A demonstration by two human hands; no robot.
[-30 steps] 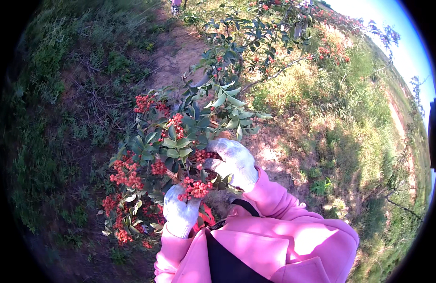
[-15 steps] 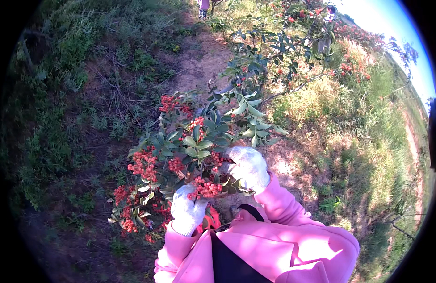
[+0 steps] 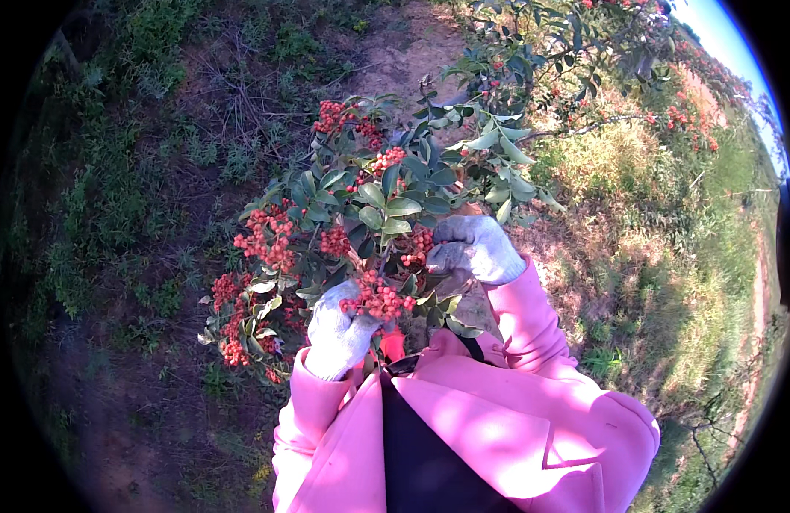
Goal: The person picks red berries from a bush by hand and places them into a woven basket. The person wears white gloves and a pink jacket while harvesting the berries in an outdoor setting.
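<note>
Left hand [image 3: 339, 332] gripping red berry cluster [image 3: 380, 299] | right hand [image 3: 474, 248] closing around leafy branch [image 3: 386, 209] | berries looking light, crushable; woody stem likely the firmer hold

A single wide fisheye view looks steeply down from the person's head, close above the leafy green branch with clusters of small red berries [image 3: 352, 231], which fills the picture's centre. Below the branch the person's own pink sleeves [image 3: 532, 316] enter from the lower edge. Beyond the branch lies bare brown dirt ground [image 3: 403, 51], and the horizon curves along the right rim.
</note>
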